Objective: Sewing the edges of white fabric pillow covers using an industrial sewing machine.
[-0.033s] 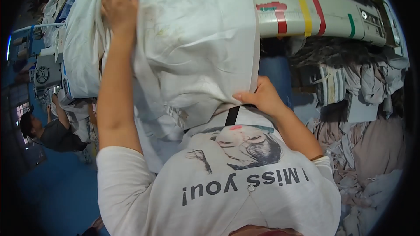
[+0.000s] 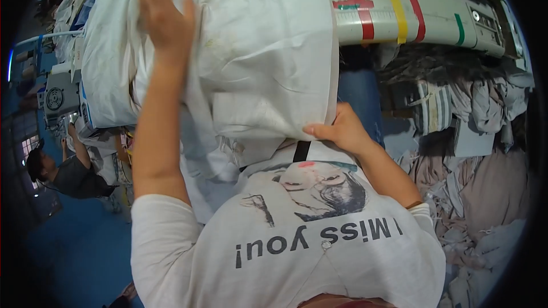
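A wide piece of white fabric is spread over the table in front of me and hangs over its near edge, with creases and faint yellowish marks on it. My right hand pinches the cloth at its lower right corner, close to my waist, thumb on top. Farther off, at the fabric's upper left, is my left hand, slightly blurred. Its thumb stands apart from the fingers and nothing shows between them. Beside this hand, on the left, lies more bunched white cloth.
A pale machine arm with coloured tape strips extends to the right. Heaps of beige and grey cloth lie at the lower right. On the left are a grey box with a fan and another person in dark clothing.
My left hand has shifted right and its thumb has spread from the fingers. The fabric's near part has flattened into a fold. My right hand stays at the corner.
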The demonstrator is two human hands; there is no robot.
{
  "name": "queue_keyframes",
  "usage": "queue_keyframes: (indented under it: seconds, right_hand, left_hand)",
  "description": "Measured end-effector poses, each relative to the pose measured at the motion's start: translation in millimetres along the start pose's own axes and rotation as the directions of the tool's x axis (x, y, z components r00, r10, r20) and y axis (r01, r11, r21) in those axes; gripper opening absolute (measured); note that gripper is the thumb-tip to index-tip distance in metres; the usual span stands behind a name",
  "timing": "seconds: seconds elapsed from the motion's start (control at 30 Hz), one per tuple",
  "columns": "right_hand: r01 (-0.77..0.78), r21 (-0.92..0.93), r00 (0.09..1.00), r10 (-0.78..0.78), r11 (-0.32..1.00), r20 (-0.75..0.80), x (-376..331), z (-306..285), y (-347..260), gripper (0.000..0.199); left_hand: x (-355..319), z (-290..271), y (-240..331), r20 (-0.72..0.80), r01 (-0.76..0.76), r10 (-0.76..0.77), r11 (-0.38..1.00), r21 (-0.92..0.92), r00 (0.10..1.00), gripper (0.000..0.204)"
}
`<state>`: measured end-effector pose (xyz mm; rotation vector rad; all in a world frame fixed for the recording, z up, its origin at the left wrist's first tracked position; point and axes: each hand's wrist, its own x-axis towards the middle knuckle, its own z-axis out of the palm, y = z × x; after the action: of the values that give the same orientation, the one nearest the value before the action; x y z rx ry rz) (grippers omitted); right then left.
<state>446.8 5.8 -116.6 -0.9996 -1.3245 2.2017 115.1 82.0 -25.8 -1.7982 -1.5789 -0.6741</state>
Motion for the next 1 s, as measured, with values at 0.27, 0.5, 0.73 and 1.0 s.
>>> queue_keyframes:
  seconds: [0.27, 0.5, 0.73, 1.0]
  right_hand:
    - [-0.104, -0.059, 0.994, 0.106, 0.993, 0.039, -35.0, -0.7, 18.8, 0.015]
    - [0.084, -0.092, 0.996, -0.087, 0.992, -0.029, -54.6, 9.9, 8.0, 0.014]
    - [0.500, -0.172, 0.831, -0.415, 0.849, 0.370, -110.5, 20.8, -88.9, 0.014]
    - [0.574, -0.169, 0.798, -0.501, 0.801, 0.335, -128.0, 25.8, -75.1, 0.006]
  left_hand:
    - [-148.3, -79.7, 187.4, 0.643, 0.583, 0.004, 0.417, -0.697, 0.766, 0.054]
    - [-129.4, -125.9, 177.5, 0.703, 0.678, -0.168, 0.490, -0.548, 0.691, 0.018]
    - [6.6, -201.4, 163.8, 0.171, -0.131, 0.324, 0.731, -0.670, 0.931, 0.027]
    - [-26.9, -197.5, 201.1, 0.339, -0.230, 0.562, 0.710, -0.666, 0.755, 0.031]
